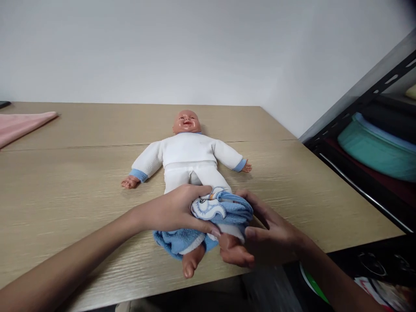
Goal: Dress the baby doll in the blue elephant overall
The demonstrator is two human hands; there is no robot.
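Note:
A baby doll (190, 149) lies on its back on the wooden table, head away from me, in a white long-sleeved top with blue cuffs. Blue doll trousers (234, 208) with a white patterned patch are bunched around its lower legs, and both bare feet (235, 251) stick out below them. My left hand (177, 210) is closed on the bunched cloth from the left, thumb low across the leg. From the right, my right hand (271, 225) grips the same bunch, its fingers partly hidden behind the cloth and its thumb beside the doll's ankle.
A pink cloth (26, 125) lies at the table's far left, near a dark object (4, 104). To the right, a black metal shelf (357, 169) holds a green-blue rounded item (380, 147). The white wall (162, 52) stands behind the table (81, 173).

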